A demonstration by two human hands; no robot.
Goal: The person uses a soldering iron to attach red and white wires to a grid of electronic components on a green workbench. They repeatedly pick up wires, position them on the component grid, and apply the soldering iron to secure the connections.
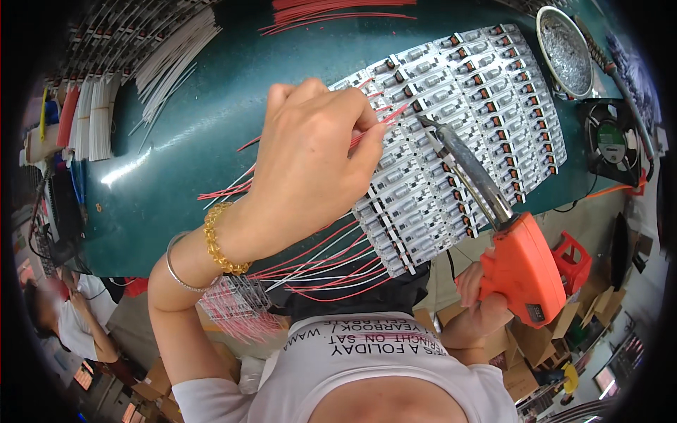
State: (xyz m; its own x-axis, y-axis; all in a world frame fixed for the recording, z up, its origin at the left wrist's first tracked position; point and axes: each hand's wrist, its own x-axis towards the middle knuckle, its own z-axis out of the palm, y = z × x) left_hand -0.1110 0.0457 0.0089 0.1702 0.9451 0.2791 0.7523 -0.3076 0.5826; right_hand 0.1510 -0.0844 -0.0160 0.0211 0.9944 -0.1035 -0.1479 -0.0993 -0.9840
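Note:
My left hand point(314, 151) is closed in a pinch on a red wire point(396, 113), whose tip pokes out past the thumb over the circuit board panel point(486, 92). Rows of small parts cover this white panel, which lies on the green table. Around an orange soldering gun point(525, 268) my right hand point(486, 296) is wrapped at the handle. Its dark tip point(427, 123) is at the board, just right of the wire end; whether it touches cannot be made out. Red and white wires point(331, 264) trail off the panel's near left side.
Bundles of white wires point(176, 56) and a batch of red wires point(331, 10) lie at the back. A round metal bowl point(564, 53) and a small black fan point(612, 141) stand right of the panel. Another person point(77, 317) sits at far left. Cardboard boxes point(543, 345) stand below right.

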